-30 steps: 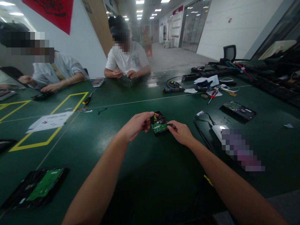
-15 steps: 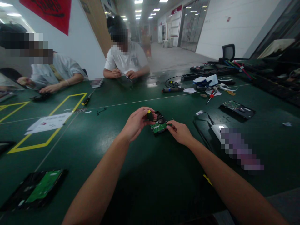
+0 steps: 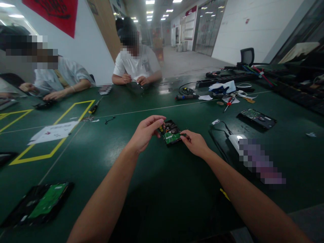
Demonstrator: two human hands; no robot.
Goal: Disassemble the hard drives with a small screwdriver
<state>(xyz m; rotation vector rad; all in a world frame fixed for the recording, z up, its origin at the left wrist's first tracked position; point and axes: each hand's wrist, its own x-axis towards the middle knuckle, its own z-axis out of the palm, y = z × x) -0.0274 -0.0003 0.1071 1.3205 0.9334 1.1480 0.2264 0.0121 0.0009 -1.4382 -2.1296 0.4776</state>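
Note:
A small hard drive with a green circuit board (image 3: 172, 136) lies on the dark green table between my hands. My left hand (image 3: 149, 130) is closed around a screwdriver with a yellow and black handle (image 3: 161, 128), at the drive's upper left; the handle is mostly hidden by the fingers. At the drive's right edge, my right hand (image 3: 193, 141) has its fingers pinched on the drive's side.
Another drive (image 3: 257, 118) and a white device with a cable (image 3: 236, 140) lie at right. A larger drive (image 3: 43, 204) sits front left. Beyond are a red screwdriver (image 3: 229, 104), gloves (image 3: 222, 87), a paper sheet (image 3: 52, 132) and two people working.
My left hand has tilted and shifted slightly left, and the screwdriver handle has turned, its yellow end no longer pointing up. More of the drive shows. My right hand has stayed in place.

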